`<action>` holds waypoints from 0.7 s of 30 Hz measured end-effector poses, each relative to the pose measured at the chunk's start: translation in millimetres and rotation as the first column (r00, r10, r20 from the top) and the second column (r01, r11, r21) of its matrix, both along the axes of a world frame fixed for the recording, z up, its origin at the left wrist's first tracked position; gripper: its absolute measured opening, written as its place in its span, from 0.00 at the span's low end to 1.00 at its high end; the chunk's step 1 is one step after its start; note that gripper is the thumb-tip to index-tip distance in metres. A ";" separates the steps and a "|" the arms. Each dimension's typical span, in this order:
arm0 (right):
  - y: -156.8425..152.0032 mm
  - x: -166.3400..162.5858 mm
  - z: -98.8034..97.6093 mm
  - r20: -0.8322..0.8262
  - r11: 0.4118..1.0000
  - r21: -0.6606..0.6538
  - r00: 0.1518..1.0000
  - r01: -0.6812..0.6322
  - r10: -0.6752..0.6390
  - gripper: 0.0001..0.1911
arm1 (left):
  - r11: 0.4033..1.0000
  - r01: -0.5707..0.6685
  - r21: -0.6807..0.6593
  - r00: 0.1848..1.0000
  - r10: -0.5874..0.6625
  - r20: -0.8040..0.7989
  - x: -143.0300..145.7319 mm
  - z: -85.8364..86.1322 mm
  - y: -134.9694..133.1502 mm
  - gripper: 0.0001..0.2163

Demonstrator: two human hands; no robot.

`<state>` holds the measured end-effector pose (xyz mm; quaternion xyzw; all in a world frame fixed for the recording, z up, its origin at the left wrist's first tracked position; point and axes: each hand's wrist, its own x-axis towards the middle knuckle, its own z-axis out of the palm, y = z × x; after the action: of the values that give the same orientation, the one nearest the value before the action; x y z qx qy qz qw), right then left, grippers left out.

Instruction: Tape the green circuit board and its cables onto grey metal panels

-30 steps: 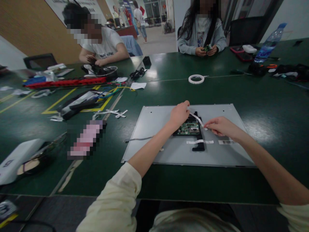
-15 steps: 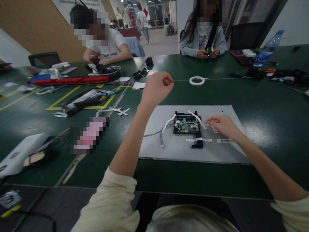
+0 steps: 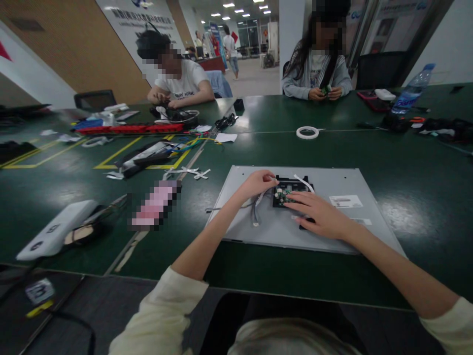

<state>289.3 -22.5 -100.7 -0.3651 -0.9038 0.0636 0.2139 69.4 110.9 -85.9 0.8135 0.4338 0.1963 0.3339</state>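
A flat grey metal panel (image 3: 236,217) lies on the green table in front of me. On it sits a black bracket (image 3: 308,185) with a green circuit board (image 3: 283,196). My left hand (image 3: 259,183) is at the bracket's upper left corner, fingertips pinched together where a white tape strip (image 3: 260,198) ends; what they hold is hidden. Over the board and the bracket's lower part, my right hand (image 3: 320,214) lies with its fingers spread. Another tape strip (image 3: 303,182) crosses the bracket's top right. A grey cable (image 3: 254,217) hangs beside the bracket.
A roll of white tape (image 3: 307,132) lies beyond the panel. To the left are a phone (image 3: 155,204), a white device (image 3: 57,229), tape scraps (image 3: 195,172) and a black-and-silver item (image 3: 142,157). Two people sit across the table. A water bottle (image 3: 413,91) stands at the far right.
My left hand has come down from above the panel to the bracket's corner. My right hand has moved left from the panel's label onto the board. The view has tilted up slightly.
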 end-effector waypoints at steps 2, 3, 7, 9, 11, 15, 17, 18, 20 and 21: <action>0.1 0.3 -1.6 -0.013 1.000 -0.023 1.000 0.005 -0.005 0.24 | 0.999 -0.029 -0.015 0.998 0.029 0.056 0.8 -0.4 -1.0 0.14; 0.1 0.8 -1.9 -0.026 1.000 -0.030 1.000 0.006 -0.007 0.24 | 0.999 -0.040 -0.018 0.996 0.042 0.083 0.5 -0.2 -1.3 0.14; -0.8 2.5 -0.6 -0.054 0.998 -0.060 0.998 0.014 -0.017 0.23 | 0.999 0.001 -0.038 0.976 0.008 0.218 -5.8 3.4 -4.6 0.10; -1.0 2.5 0.0 -0.056 0.997 -0.079 0.998 0.020 -0.024 0.24 | 0.998 0.012 -0.062 0.952 0.008 0.308 -11.2 7.2 -8.0 0.10; -0.8 2.4 -0.1 -0.057 0.995 -0.094 0.998 0.021 -0.027 0.24 | 0.995 -0.002 -0.102 0.913 0.043 0.405 -17.6 12.1 -11.7 0.11; -1.3 2.9 -1.7 -0.052 0.995 -0.100 0.998 0.012 -0.018 0.24 | 0.986 -0.036 -0.162 0.795 0.127 0.594 -30.1 23.6 -17.1 0.09; -2.8 2.9 -1.1 -0.064 0.996 -0.092 0.998 0.013 -0.019 0.24 | 0.980 -0.042 -0.193 0.732 0.162 0.661 -34.1 29.2 -19.1 0.09; -3.8 2.5 0.0 -0.081 0.997 -0.081 0.996 0.020 -0.026 0.24 | 0.977 -0.054 -0.206 0.713 0.182 0.677 -35.2 31.3 -20.1 0.09; -5.7 0.0 4.2 -0.141 0.997 -0.063 0.988 0.054 -0.063 0.23 | 0.971 -0.090 -0.220 0.712 0.217 0.667 -35.5 33.7 -22.7 0.11; -6.2 -2.4 7.0 -0.186 0.995 -0.060 0.978 0.083 -0.093 0.22 | 0.969 -0.108 -0.222 0.726 0.229 0.649 -34.8 33.9 -24.2 0.12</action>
<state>286.8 -28.8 -93.7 -0.4025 -0.8605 0.1116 0.2918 34.6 86.7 -52.0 0.6142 0.3721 0.4673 0.5157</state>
